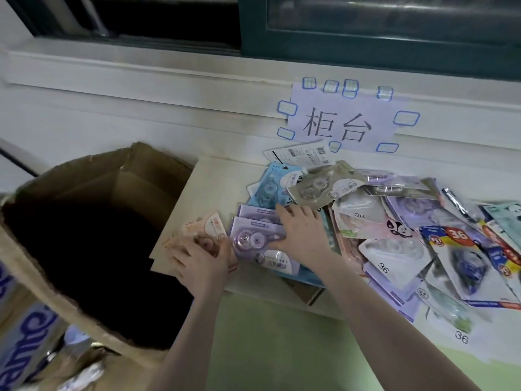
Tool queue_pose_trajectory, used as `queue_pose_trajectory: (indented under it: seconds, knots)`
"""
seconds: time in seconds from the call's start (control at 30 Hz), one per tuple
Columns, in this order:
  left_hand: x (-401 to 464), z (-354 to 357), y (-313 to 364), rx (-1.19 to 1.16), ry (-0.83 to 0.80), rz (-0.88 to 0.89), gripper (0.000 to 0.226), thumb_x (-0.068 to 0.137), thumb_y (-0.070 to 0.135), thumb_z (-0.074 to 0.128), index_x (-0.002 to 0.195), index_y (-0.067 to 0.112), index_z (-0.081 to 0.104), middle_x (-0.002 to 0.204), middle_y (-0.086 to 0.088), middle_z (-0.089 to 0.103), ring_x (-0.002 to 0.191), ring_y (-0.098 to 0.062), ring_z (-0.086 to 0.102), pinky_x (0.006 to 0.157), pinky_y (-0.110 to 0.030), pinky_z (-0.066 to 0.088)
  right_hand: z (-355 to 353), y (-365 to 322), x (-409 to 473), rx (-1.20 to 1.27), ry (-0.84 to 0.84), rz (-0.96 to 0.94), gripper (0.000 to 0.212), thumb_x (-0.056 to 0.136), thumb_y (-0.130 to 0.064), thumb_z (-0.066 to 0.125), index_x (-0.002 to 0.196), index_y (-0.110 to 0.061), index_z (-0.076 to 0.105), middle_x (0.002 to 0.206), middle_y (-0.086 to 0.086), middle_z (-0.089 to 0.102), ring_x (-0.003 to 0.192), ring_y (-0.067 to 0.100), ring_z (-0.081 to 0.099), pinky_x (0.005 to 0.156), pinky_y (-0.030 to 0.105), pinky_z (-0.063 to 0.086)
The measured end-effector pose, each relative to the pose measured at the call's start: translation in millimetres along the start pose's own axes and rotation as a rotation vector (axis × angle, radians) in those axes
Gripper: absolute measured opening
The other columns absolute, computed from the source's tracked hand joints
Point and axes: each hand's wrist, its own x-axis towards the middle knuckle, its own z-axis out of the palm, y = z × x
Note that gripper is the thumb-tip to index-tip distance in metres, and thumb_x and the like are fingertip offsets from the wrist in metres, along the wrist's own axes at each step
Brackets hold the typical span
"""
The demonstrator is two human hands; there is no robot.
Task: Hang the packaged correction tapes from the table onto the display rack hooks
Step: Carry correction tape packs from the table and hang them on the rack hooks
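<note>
A heap of packaged correction tapes [394, 221] covers the pale table [214, 182], spreading to the right. My left hand [201, 262] grips a small stack of pink packages [207, 228] at the table's left front corner. My right hand [303, 232] rests with spread fingers on a purple package [255, 238], thumb at its lower edge, fingertips on the purple package behind it. A blue package [272, 187] lies just beyond. No display rack or hooks are in view.
A large open cardboard box [93, 221] with a dark inside stands left of the table. A paper sign [338, 119] is taped to the wall under the window sill. More boxes and clutter lie on the floor at lower left.
</note>
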Motion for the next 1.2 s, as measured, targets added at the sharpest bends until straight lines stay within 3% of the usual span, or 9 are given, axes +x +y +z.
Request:
queue_pose_trajectory:
  seconds: [0.1,0.17,0.27,0.33,0.47,0.67,0.9,1.1,1.2]
  knots:
    - [-0.1,3.1,-2.9,-0.083,0.014,-0.040,0.096,0.083,0.057,0.063,0.149,0.002,0.021,0.152,-0.032,0.017,0.139,-0.047,0.021,0.110,-0.054,0.026,-0.3,3.1,-9.9,-0.057,-0.020,0.034,0.083,0.066,-0.061,0.071,0.135,-0.024,0.043,0.131,0.008,0.047,0.122,0.027,0.042,0.103,0.041,0.031]
    - [-3.3,2.7,-2.2,-0.083,0.023,-0.061,0.106,0.077,0.055,0.071,0.151,0.003,0.015,0.152,-0.031,0.019,0.138,-0.046,0.023,0.108,-0.052,0.026,4.1,3.5,-17.8,-0.068,0.051,0.105,0.082,0.045,-0.059,0.085,0.114,-0.020,0.063,0.115,0.014,0.057,0.107,0.034,0.055,0.089,0.042,0.046]
    - [-8.4,0.3,3.0,-0.068,0.031,-0.087,0.113,0.070,0.049,0.080,0.151,0.004,0.015,0.148,-0.030,0.027,0.132,-0.046,0.031,0.107,-0.051,0.027,6.9,-2.6,-29.7,-0.082,0.174,0.230,0.070,0.032,-0.054,0.089,0.087,-0.015,0.070,0.095,0.015,0.061,0.083,0.032,0.060,0.068,0.034,0.051]
    - [-9.8,-1.1,5.7,-0.087,0.038,-0.126,0.109,0.070,0.053,0.079,0.149,0.004,0.021,0.146,-0.029,0.032,0.130,-0.047,0.032,0.107,-0.052,0.027,4.2,-8.1,-37.5,-0.089,0.179,0.298,0.070,0.038,-0.053,0.089,0.090,-0.013,0.067,0.089,0.012,0.062,0.079,0.029,0.060,0.065,0.032,0.049]
    - [-9.3,-0.7,7.0,-0.174,0.049,-0.159,0.093,0.080,0.059,0.067,0.145,0.004,0.030,0.142,-0.031,0.035,0.128,-0.048,0.034,0.105,-0.052,0.029,10.6,-10.6,-42.4,0.092,0.036,0.365,0.062,0.079,-0.049,0.068,0.121,-0.013,0.041,0.120,0.007,0.057,0.115,0.025,0.048,0.091,0.032,0.039]
    - [2.4,-7.5,7.4,-0.218,0.016,-0.241,0.103,0.062,0.049,0.086,0.139,0.002,0.036,0.135,-0.028,0.043,0.126,-0.043,0.038,0.103,-0.049,0.035,9.4,-17.5,-45.7,0.488,0.094,0.517,0.056,0.079,-0.025,0.073,0.125,-0.017,0.042,0.112,0.010,0.057,0.108,0.027,0.049,0.084,0.033,0.039]
    - [8.9,-8.5,4.9,-0.140,-0.089,-0.271,0.093,0.051,0.065,0.084,0.121,0.009,0.056,0.126,-0.023,0.053,0.120,-0.040,0.047,0.098,-0.044,0.043,11.9,-24.7,-48.0,0.937,0.292,0.570,0.007,0.082,-0.012,0.066,0.088,-0.015,0.065,0.073,-0.002,0.060,0.073,0.020,0.054,0.056,0.026,0.035]
    - [-0.4,-11.1,10.1,-0.089,-0.099,-0.181,0.094,0.061,0.054,0.085,0.137,0.023,0.038,0.135,-0.023,0.041,0.125,-0.042,0.039,0.100,-0.046,0.037,13.3,-34.4,-53.2,1.092,0.261,0.417,0.014,0.095,-0.020,0.052,0.109,-0.017,0.054,0.079,-0.003,0.059,0.069,0.014,0.052,0.061,0.027,0.038]
    - [2.3,-10.1,9.8,-0.107,-0.116,-0.170,0.101,0.062,0.053,0.085,0.143,0.030,0.029,0.134,-0.025,0.043,0.124,-0.042,0.041,0.100,-0.049,0.037,5.3,-33.9,-53.1,1.124,0.143,0.315,0.058,0.083,-0.011,0.067,0.133,-0.024,0.041,0.090,-0.018,0.059,0.072,0.004,0.056,0.063,0.012,0.044]
